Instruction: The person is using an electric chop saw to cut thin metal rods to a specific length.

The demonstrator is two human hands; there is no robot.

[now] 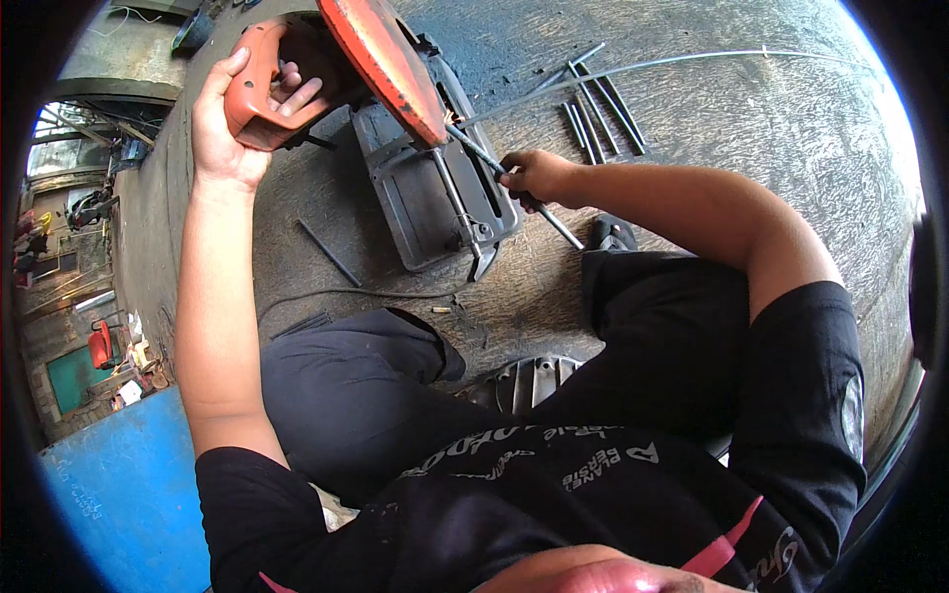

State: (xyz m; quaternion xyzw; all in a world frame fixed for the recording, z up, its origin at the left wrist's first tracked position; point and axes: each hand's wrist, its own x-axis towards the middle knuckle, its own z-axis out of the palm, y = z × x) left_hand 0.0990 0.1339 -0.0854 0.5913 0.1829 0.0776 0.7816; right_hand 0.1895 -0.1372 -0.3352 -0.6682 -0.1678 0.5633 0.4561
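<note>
An orange cut-off saw with a worn blade guard (395, 74) stands on a grey metal base (410, 222) in front of me. At the upper left, my left hand (237, 124) is wrapped around the saw's orange D-shaped handle (249, 84), its fingers reaching through the opening. To the right of the base, my right hand (534, 180) is closed around a thin metal rod (563, 230). The rod runs slantwise from the lower edge of the guard, past my hand, down toward my foot. The guard hides where the rod's far end meets the saw, and the cutting disc too.
Several cut metal pieces (598, 114) lie on the concrete floor at the upper right, beneath a long thin bar (682, 59). One short rod (329, 253) lies left of the base, near a dark cable (346, 290). A blue panel (129, 484) is at lower left.
</note>
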